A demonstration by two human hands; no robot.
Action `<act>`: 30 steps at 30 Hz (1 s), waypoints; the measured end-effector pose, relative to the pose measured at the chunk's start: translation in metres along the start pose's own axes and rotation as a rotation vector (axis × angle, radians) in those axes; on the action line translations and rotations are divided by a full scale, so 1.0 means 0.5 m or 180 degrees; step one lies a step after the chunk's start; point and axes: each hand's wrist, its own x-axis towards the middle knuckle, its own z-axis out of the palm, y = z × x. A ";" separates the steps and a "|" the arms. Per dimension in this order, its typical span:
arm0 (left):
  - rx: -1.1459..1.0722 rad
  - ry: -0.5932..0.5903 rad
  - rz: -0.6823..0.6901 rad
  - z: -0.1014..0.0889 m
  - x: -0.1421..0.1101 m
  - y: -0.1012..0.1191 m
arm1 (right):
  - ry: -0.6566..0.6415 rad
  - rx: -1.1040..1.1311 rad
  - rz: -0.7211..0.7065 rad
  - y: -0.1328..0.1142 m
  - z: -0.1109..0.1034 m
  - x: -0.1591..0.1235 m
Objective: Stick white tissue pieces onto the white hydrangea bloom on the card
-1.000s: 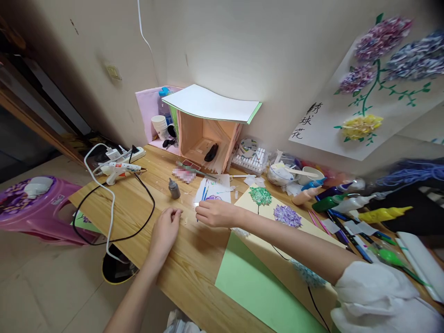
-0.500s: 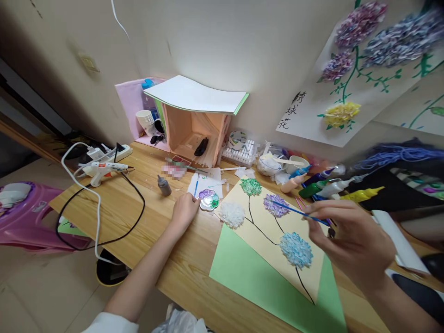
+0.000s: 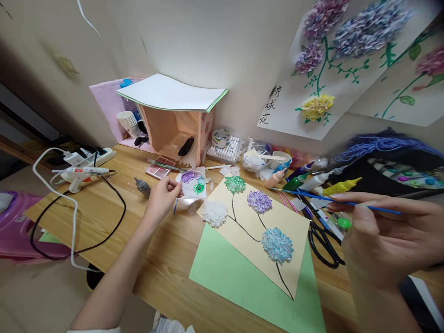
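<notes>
My left hand [image 3: 163, 193] is closed in a pinch at the near-left edge of a small flower-shaped paint palette [image 3: 189, 186] with purple and green paint. White paper shows around the palette; whether it is raised off the paper I cannot tell. My right hand [image 3: 391, 231] grips a thin blue paintbrush [image 3: 314, 197], its tip pointing left past the purple flower. On a cream sheet [image 3: 243, 240] are textured flowers: green [image 3: 235, 184], purple [image 3: 260, 202], white [image 3: 214, 213] and blue [image 3: 277, 245], with black stems. A green sheet [image 3: 222, 277] lies beneath.
Black scissors [image 3: 324, 245] and pens lie left of my right hand. Paint bottles [image 3: 342, 186] line the back right. A grey bottle [image 3: 142, 188] tilts beside my left hand. A glue gun [image 3: 79, 176] with cords rests at left. An open-fronted box [image 3: 204, 134] stands behind.
The brush has moved right, off the purple flower, with my right hand. My left hand and the palette have shifted farther back onto the white paper. The view has turned slightly right.
</notes>
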 end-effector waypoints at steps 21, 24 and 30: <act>-0.0320 -0.1244 0.0390 0.203 0.008 0.183 | -0.1475 0.0502 0.0726 0.039 -0.003 0.003; -0.0306 -0.1299 0.0357 0.201 0.007 0.185 | -0.1652 0.0171 0.0714 0.044 -0.003 0.004; -0.0397 -0.1464 0.0238 0.198 0.009 0.189 | -0.2298 -0.0516 0.0102 0.055 -0.011 0.020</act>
